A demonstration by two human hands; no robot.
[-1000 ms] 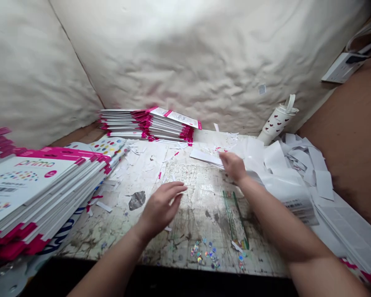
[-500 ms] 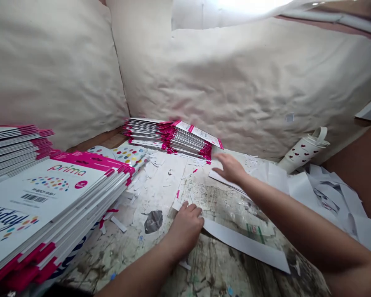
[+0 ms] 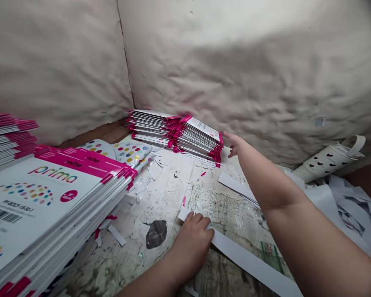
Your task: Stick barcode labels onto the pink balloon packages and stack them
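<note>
My left hand [image 3: 196, 236] is closed over a long white paper strip [image 3: 250, 260] on the worn table, its fingers curled near the strip's far end. The strip runs from under my hand down to the lower right. My right hand [image 3: 235, 144] is stretched out with fingers apart, beside the right end of a stack of pink-and-white printed cards [image 3: 200, 138] against the back wall. Whether its fingertips touch the stack is hard to make out. Below my right hand lie more white strips [image 3: 235, 183].
A large stack of printed "prima" cards [image 3: 58, 194] fills the left, with another pile [image 3: 9, 140] behind it. Dotted packets [image 3: 131, 152] lie past them. At right, a white tumbler with hearts [image 3: 327, 161] leans by loose white paper [image 3: 355, 202]. Paper scraps litter the table [image 3: 170, 189].
My right hand has moved forward, from above the white strips to the right end of the back stack. My left hand stays on the strip. The view has shifted closer.
</note>
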